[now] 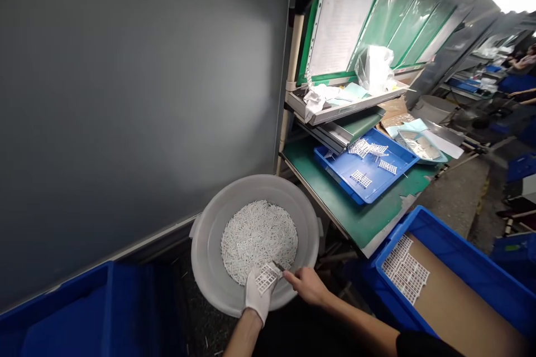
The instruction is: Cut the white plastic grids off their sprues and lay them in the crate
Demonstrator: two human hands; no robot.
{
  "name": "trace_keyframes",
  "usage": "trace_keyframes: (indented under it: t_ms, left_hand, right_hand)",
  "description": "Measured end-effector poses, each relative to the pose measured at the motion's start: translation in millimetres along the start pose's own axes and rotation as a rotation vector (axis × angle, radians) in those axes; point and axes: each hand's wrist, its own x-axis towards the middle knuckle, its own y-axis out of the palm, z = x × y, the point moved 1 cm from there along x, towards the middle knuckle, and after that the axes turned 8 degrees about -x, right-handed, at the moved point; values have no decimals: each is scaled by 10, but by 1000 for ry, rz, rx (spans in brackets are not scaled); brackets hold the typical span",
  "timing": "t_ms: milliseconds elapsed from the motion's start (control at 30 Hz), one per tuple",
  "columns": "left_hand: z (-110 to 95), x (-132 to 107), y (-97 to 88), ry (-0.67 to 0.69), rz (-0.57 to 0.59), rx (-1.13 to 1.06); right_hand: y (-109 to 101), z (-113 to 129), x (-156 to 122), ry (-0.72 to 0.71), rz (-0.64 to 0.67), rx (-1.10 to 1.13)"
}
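Note:
My left hand (258, 295), in a white glove, is closed on a small white plastic grid frame (267, 277) over the near rim of a round grey tub (201, 251). My bare right hand (306, 284) pinches a thin dark tool (280, 268) whose tip touches the frame. The tub holds a heap of small white plastic pieces (257, 237).
A shallow blue tray (402, 164) with several white grid frames sits on a green bench top (355, 215). A blue crate (469, 248) at right holds cardboard and more frames. Another blue crate (84, 318) stands at lower left. A grey panel (138, 83) rises behind the tub.

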Motion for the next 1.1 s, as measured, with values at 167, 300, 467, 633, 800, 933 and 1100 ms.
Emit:
trace_keyframes:
  t_ms: [167,300,467,633,800,933,1100]
  left_hand:
    - [332,-184,109,60,30,208]
    - [682,-329,593,-12,225,389]
    - [1214,-488,1253,-54,443,580]
    - [1881,-572,1809,-100,712,818]
    - [2568,-456,2275,-73,711,943]
    - [2731,-378,2358,20,719,998]
    - [2569,-254,2155,63,592,1085]
  right_hand:
    - [-186,-404,-381,92,-2,499]
    - [-619,-766,-694,84,-185,763]
    - [-1218,-1143,-1022,59,-382,882]
    - [-1562,-1561,-1279,104,-564,864]
    - [-1865,-2785,-1577,431,-847,783]
    - [-2173,-4101,-1736,812,-949,652]
    - [-2430,-5179,-1425,1000,-762,558]
